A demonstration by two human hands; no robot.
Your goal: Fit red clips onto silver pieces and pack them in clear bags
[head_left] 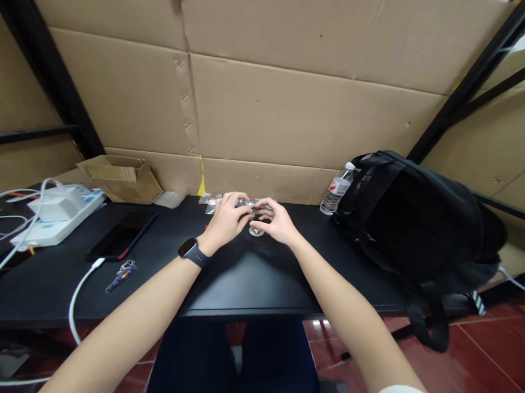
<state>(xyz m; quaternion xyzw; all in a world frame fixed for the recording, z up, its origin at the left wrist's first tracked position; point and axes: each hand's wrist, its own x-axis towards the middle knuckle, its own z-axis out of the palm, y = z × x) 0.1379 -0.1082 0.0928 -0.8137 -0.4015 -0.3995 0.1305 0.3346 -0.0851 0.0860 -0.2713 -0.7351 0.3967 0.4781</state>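
A small metal part (249,207) is held between both hands above the far half of the black surface (240,277). The left hand (227,217) is closed on its left end, and the right hand (275,220) is pinched narrow on its right end. What kind of part it is cannot be told. Just below the hands, a small round metal disc (256,232) is lying on the surface. Some clear plastic bags (210,200) are seen behind the hands; what is in them cannot be told.

An open cardboard box (118,177) is placed at the rear left, and its inside is hidden from view. A water bottle (336,191) with a white cap stands at the right, just beside a black backpack (419,228). A red and white label is carried by the bottle, but its writing is too small to be read. A white power strip (54,221), a dark phone (120,237) and a bunch of keys (121,274) are lying at the left. A dark watch (193,253) is worn on the left wrist.
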